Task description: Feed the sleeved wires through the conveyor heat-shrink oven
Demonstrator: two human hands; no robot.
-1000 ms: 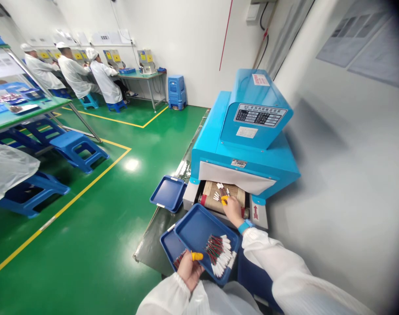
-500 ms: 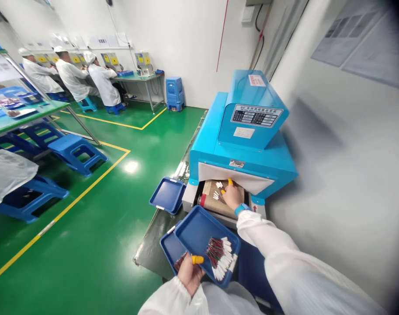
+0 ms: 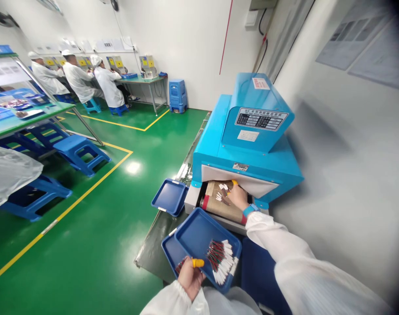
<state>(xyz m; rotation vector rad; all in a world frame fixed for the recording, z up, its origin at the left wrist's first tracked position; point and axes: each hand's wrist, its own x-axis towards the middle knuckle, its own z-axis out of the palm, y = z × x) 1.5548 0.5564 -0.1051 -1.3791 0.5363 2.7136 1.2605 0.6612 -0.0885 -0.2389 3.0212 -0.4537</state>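
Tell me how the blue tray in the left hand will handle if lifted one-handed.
Probably light and slightly flexible: the blue tray looks like thin moulded plastic. Gripped at one edge by the left hand, it could tip easily. The loose red-and-green wires with white ends lie unsecured, so they might slide.

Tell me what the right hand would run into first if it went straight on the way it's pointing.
Most likely the white flap hanging across the mouth of the blue machine, just ahead of the right hand and its yellow finger cot. Depth is unclear, so the hand might pass beneath it.
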